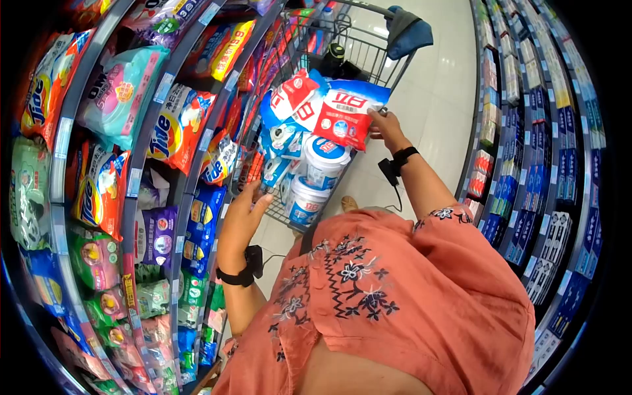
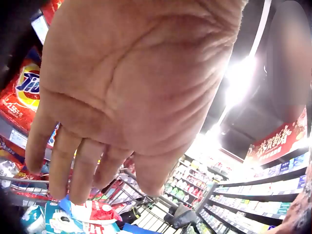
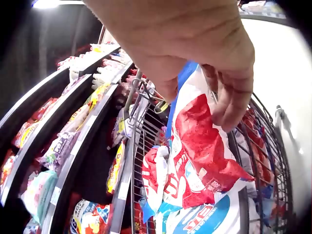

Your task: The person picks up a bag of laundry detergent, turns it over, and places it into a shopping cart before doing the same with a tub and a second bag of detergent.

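Observation:
In the head view, the right hand (image 1: 388, 130) pinches the right edge of a red, white and blue detergent bag (image 1: 344, 113) over the cart. The right wrist view shows that hand (image 3: 214, 73) with its fingers curled at the top of the bag (image 3: 200, 151). Beside it in the cart lies another red and white bag (image 1: 293, 99), with white tubs (image 1: 324, 164) below. The left hand (image 1: 242, 214) is at the cart's near left side, fingers extended, holding nothing; its palm (image 2: 122, 87) fills much of the left wrist view.
The wire cart (image 1: 375, 56) stands ahead, a dark blue cloth (image 1: 408, 34) over its far right corner and a dark bottle (image 1: 336, 54) inside. Shelves of detergent bags (image 1: 181, 125) rise close on the left. Pale floor (image 1: 434, 99) separates the cart from the right shelves (image 1: 513, 131).

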Tool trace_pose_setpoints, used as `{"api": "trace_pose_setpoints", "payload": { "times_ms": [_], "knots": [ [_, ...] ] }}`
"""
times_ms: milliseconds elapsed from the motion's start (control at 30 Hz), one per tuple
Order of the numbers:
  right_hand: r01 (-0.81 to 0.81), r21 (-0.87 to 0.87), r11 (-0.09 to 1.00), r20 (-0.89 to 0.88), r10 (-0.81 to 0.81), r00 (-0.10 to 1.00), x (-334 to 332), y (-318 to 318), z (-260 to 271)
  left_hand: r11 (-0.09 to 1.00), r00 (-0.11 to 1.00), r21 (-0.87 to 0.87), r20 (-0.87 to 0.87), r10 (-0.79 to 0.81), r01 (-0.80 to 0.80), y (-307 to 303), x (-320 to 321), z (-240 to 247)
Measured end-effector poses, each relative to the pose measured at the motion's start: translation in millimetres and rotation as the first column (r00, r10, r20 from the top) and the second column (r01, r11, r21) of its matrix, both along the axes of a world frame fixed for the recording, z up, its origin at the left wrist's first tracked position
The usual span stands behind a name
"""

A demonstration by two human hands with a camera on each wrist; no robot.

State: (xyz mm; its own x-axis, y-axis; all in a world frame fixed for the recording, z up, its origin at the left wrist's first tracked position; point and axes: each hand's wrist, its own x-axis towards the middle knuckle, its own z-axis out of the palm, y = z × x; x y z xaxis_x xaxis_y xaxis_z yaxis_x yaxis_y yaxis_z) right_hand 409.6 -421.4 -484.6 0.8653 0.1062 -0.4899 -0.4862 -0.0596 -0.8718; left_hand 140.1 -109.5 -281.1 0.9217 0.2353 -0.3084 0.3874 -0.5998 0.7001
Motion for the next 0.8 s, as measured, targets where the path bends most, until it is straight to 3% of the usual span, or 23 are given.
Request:
{"api": "trace_pose_setpoints", "payload": {
  "times_ms": [133,233,367,500,600,700,733,767,800],
  "knots": [
    [0.149,-0.208,0.967,0.136,-0.123,0.983,24.5,2.5,-19.5,0.998,0.998,0.02,-0.009,0.054,-0.054,-0.2,-11.1,-8.2],
    [0.259,0.033,0.965,0.111,-0.261,0.959,40.5,-2.9,-24.6,0.996,0.996,0.035,0.003,0.084,-0.084,-1.3,-16.5,-9.0],
    [0.169,-0.006,0.986,0.17,-0.166,0.971,55.5,0.6,-26.3,0.99,0.989,0.046,-0.059,0.133,-0.13,-8.7,-15.3,-7.3],
    [0.097,0.006,0.995,0.023,-0.097,0.995,62.5,7.1,-29.3,0.993,0.992,0.045,-0.054,0.112,-0.109,-14.2,-13.7,-15.4],
    [-0.026,-0.127,0.992,0.082,0.037,0.996,54.6,13.1,-18.1,0.994,0.992,0.031,-0.064,0.109,-0.107,-19.5,-10.4,-13.7],
    [0.034,-0.267,0.963,0.484,0.103,0.869,56.4,36.9,-24.5,0.995,0.993,0.001,-0.056,0.1,-0.1,-20.2,-9.4,-11.4],
    [-0.067,-0.124,0.99,0.366,0.108,0.924,53.9,36.9,-20.4,0.995,0.993,0.005,-0.061,0.098,-0.098,-18.9,-9.6,-12.2],
    [-0.125,-0.044,0.991,0.34,0.133,0.931,34.9,46.6,32.7,0.995,0.993,0.01,-0.065,0.096,-0.096,-17.3,-9.7,-12.9],
    [-0.135,0.058,0.989,0.353,0.106,0.93,27.9,59.8,49.9,0.995,0.994,0.01,-0.056,0.095,-0.095,-15.6,-9.9,-13.7]
  ]
}}
